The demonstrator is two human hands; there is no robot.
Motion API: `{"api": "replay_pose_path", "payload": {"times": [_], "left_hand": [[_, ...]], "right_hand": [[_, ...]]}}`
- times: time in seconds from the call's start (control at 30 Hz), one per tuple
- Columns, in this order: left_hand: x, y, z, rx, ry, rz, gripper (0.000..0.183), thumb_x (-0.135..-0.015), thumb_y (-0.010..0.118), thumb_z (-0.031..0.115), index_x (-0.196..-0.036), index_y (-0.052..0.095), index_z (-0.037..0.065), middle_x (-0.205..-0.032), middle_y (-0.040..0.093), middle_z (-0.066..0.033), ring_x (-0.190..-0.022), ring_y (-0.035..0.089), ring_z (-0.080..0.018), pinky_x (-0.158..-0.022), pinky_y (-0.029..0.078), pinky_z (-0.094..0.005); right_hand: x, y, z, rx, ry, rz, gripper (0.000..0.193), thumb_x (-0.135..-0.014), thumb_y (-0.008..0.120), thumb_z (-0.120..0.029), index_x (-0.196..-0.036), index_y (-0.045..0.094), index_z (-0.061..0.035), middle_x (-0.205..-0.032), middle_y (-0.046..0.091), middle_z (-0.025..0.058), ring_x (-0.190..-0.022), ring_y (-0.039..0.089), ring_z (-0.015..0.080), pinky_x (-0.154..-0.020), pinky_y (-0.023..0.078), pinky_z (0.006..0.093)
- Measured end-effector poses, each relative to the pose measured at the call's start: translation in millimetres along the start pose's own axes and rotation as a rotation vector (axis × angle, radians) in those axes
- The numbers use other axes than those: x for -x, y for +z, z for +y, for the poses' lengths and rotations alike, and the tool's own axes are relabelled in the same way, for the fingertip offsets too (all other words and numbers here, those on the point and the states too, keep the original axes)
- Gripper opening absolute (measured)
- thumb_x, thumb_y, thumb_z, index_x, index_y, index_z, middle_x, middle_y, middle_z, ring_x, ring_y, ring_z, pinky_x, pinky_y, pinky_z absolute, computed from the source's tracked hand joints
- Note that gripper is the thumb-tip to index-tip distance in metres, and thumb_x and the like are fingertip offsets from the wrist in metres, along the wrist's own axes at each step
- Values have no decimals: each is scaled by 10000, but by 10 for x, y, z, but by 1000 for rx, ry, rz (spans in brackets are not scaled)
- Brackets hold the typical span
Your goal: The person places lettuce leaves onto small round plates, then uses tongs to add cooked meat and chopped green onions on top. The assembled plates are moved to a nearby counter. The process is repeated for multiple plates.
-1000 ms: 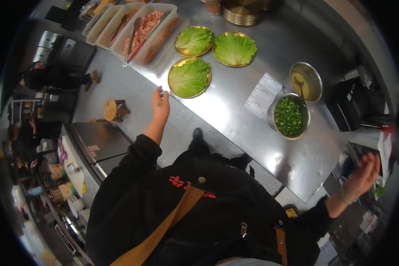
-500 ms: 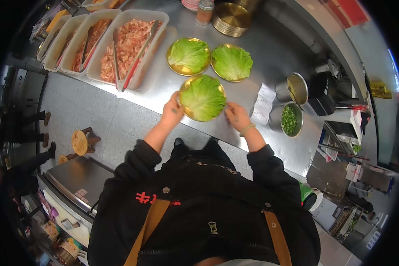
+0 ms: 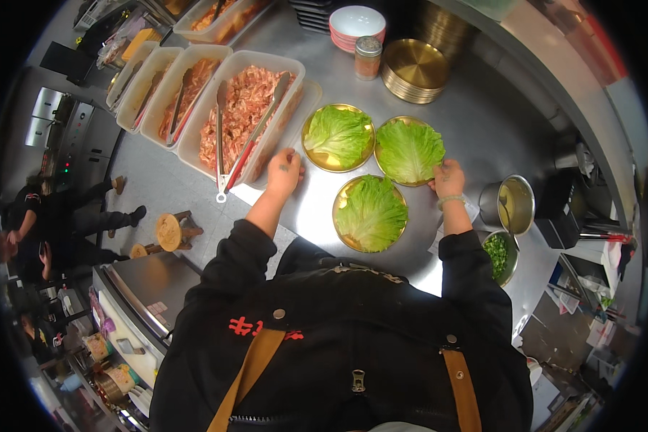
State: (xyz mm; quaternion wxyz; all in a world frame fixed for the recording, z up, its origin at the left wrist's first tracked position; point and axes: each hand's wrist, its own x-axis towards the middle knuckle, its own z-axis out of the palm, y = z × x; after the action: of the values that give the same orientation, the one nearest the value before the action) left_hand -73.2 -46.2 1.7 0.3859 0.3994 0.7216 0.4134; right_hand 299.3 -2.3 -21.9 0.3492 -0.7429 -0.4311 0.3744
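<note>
Three round golden plates, each bearing a green lettuce leaf, rest on the steel counter. The nearest plate [image 3: 336,229] with its leaf [image 3: 371,214] is free of both hands. My right hand [image 3: 448,178] pinches the edge of the far right plate [image 3: 403,179], beside its leaf [image 3: 409,151]. Between the meat tub and the far left plate [image 3: 309,153], my left hand [image 3: 286,171] hovers with curled fingers and appears to hold nothing. Close to its left are tongs [image 3: 248,157] with red grips, lying on raw sliced meat [image 3: 255,93] in a plastic tub [image 3: 296,68].
More meat tubs [image 3: 155,78] line the counter's left. Stacked golden plates [image 3: 415,70], a lidded jar [image 3: 367,59] and bowls [image 3: 356,23] stand at the back. On the right are a metal pot [image 3: 491,205] and chopped green onion [image 3: 495,253]. Wooden stools [image 3: 169,232] stand on the floor.
The nearest plate, held in both hands before, now sits released on the counter. My left hand has moved left, toward the tub; my right hand has gone to the far right plate.
</note>
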Motion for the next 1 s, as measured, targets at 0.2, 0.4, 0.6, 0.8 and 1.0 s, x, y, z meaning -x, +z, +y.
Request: {"api": "replay_pose_path", "payload": {"times": [0.2, 0.4, 0.6, 0.8, 1.0], "left_hand": [[-181, 217, 233, 73, -234, -108, 200, -870, 569, 126, -962, 522, -47, -739, 611, -102, -555, 610, -155, -462, 512, -266], [12, 363, 217, 390, -471, -301, 167, -889, 532, 125, -921, 469, -25, -812, 622, -177, -688, 644, -245, -593, 558, -323], [-122, 89, 381, -207, -284, -453, 375, -878, 564, 305, -967, 534, -59, -865, 627, -199, -725, 641, -241, -613, 539, -338], [-243, 360, 505, -805, 750, -202, 568, -862, 548, 387, -1288, 400, 43, -1375, 304, -219, -1256, 312, -365, -1023, 267, -512], [-150, 485, 364, -1179, 651, -427, 646, -925, 345, 484, -1457, 176, 158, -1505, 121, -148, -1380, 99, -338, -1096, 32, -534]], "right_hand": [[-10, 27, 114, -277, 63, 9, 158, -837, 577, -35, -932, 490, 56, -726, 621, 126, -447, 579, 163, -387, 489, 270], [118, 7, -81, -392, 205, 91, 241, -857, 600, -135, -975, 500, 50, -648, 607, 106, -477, 591, 162, -385, 442, 250], [965, -186, -320, 567, -65, -243, 550, -809, 630, -458, -995, 555, 53, -615, 625, 123, -559, 620, 231, -558, 477, 337], [1437, 101, -339, 602, -45, -261, 536, -760, 701, -270, -1128, 443, 22, -835, 638, 193, -767, 617, 379, -694, 494, 426], [1046, 72, -703, 737, -545, -154, 543, -841, 580, -194, -1305, 376, 2, -1324, 405, 216, -1200, 381, 394, -971, 369, 419]]}}
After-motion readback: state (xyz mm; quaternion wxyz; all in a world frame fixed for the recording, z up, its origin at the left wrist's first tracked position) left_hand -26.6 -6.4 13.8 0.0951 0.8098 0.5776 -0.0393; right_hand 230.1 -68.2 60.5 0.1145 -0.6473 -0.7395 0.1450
